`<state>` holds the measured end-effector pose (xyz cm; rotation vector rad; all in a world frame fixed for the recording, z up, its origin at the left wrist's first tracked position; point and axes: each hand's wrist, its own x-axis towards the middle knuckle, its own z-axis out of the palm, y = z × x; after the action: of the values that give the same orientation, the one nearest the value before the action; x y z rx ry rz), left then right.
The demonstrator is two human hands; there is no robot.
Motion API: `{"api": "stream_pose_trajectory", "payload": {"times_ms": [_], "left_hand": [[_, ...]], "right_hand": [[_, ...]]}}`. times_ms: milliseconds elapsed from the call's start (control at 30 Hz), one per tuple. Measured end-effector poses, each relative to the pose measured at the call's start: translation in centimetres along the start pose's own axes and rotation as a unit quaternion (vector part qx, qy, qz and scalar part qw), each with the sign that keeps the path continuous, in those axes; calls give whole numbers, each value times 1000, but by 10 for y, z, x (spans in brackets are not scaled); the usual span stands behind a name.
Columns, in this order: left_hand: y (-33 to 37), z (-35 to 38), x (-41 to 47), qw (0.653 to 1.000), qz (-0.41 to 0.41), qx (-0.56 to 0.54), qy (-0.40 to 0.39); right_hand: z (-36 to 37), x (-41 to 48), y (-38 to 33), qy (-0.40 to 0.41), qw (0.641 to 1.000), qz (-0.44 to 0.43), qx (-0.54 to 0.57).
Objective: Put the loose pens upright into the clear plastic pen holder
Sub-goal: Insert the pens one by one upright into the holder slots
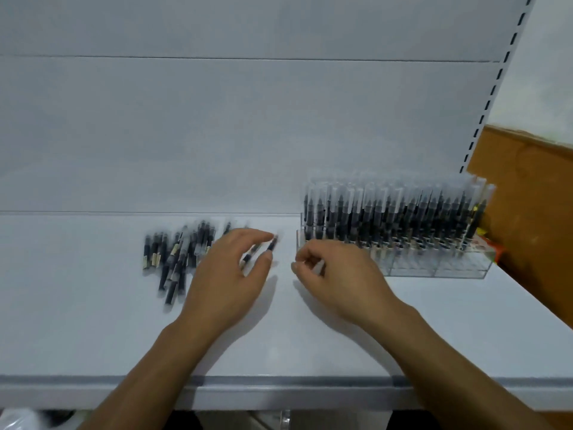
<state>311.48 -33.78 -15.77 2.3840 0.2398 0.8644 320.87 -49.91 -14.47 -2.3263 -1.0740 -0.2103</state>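
Observation:
A heap of loose black pens with clear caps [176, 256] lies on the white shelf, left of centre. My left hand [229, 274] hovers at the heap's right edge and pinches a pen [269, 245] between thumb and fingers. My right hand [338, 274] is just to the right with its fingers curled; a pale shape sits among its fingers, too blurred to tell if it is a pen. The clear plastic pen holder [434, 265] stands at the right, its back rows packed with several upright pens [387, 212], its front compartments bare.
The white shelf [93, 321] ends in a front lip near the bottom of view. A white back panel rises behind. A slotted upright [496, 82] and a brown cardboard box [533, 197] stand right of the holder. A clear bag [18, 420] shows below left.

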Motion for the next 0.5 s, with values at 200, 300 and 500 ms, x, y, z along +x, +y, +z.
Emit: {"api": "stream_pose_trajectory", "payload": {"times_ms": [200,300,500], "left_hand": [[-57,-45,-6,991,-98,85,39],[-78,-61,-9,984,-126,124,-10],[-92,-62,-23,984,-107,125,-64]], "right_hand": [[56,37,-42,-70,994,-63,-54],[71,50,-46,-82,989,-58,-104],[83,50,-39,-52,995,-60,-64]]}}
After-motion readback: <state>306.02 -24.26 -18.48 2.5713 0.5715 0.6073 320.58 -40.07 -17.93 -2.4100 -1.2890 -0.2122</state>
